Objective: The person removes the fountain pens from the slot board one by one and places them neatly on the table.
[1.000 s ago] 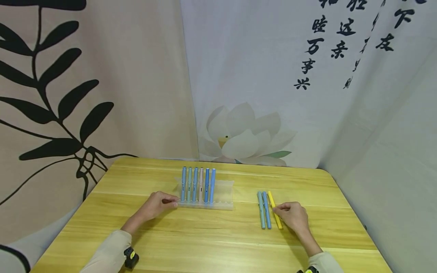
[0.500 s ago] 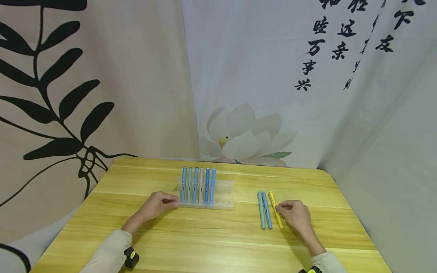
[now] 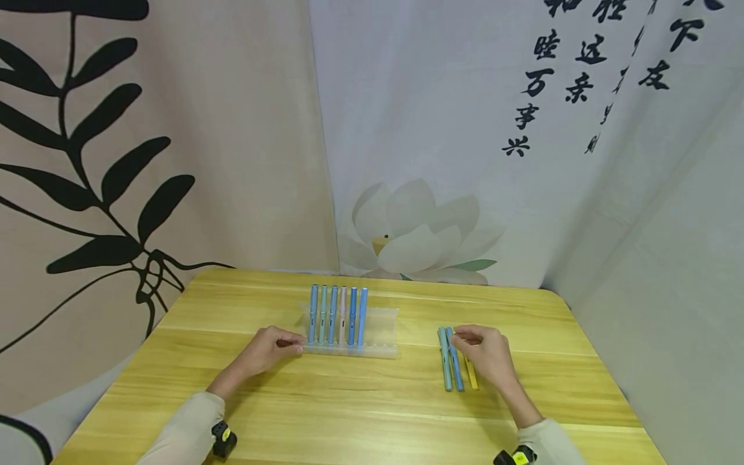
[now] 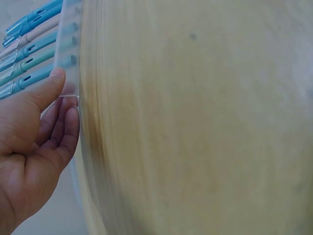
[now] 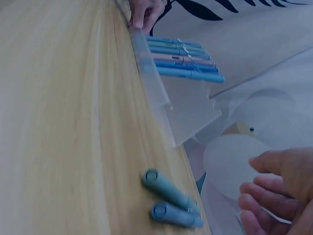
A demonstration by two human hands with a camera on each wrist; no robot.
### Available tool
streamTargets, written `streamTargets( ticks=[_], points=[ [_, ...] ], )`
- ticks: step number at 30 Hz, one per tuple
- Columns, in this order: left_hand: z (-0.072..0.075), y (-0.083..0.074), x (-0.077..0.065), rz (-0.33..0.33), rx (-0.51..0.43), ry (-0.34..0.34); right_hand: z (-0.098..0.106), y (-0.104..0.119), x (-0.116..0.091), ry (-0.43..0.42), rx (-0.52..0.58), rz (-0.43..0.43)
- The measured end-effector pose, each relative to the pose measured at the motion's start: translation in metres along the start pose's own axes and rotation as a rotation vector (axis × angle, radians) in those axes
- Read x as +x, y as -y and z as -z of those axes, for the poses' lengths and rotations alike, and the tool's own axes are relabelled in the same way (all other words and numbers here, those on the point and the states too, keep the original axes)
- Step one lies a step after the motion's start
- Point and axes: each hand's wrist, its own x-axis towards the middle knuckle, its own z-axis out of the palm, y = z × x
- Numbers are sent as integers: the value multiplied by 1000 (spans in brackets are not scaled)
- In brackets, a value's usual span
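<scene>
My left hand [image 3: 268, 350] grips the left end of a clear plastic pen stand [image 3: 381, 332], with the thumb on top in the left wrist view. Several capped pens [image 3: 343, 316], blue, green and pale pink, stand side by side in its left part. To the right, a green pen [image 3: 445, 365] and a blue pen [image 3: 456, 371] lie on the table, with a yellow pen [image 3: 473, 376] beside them. My right hand [image 3: 488, 355] is over the blue and yellow pens, hiding the yellow one's upper part. Its thumb and fingers [image 5: 266, 196] are apart, holding nothing in the right wrist view.
The wooden table [image 3: 360, 413] reaches back to a printed curtain [image 3: 418, 129] with a lotus and dark characters. A black wrist device [image 3: 223, 440] sits on the left sleeve. The stand's right part holds no pens.
My right hand was at the yellow pen, shifted it slightly right, then let go and moved left and farther up the table over the blue pen. The left hand stays on the stand.
</scene>
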Motion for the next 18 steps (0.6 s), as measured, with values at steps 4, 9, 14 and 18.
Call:
streamTargets(
  ticks=[4,9,14,18],
  points=[
    [-1,-1,0,-1,3,-2,-10,11,3,7,62,59],
    [0,2,0,6,0,-3,-26,23,7,27,127,115],
    [-1,4,0,-4,-2,-1,-44,32,13,41,163,150],
    [-1,3,0,-19,11,-13,-57,37,16,37,175,183]
  ],
)
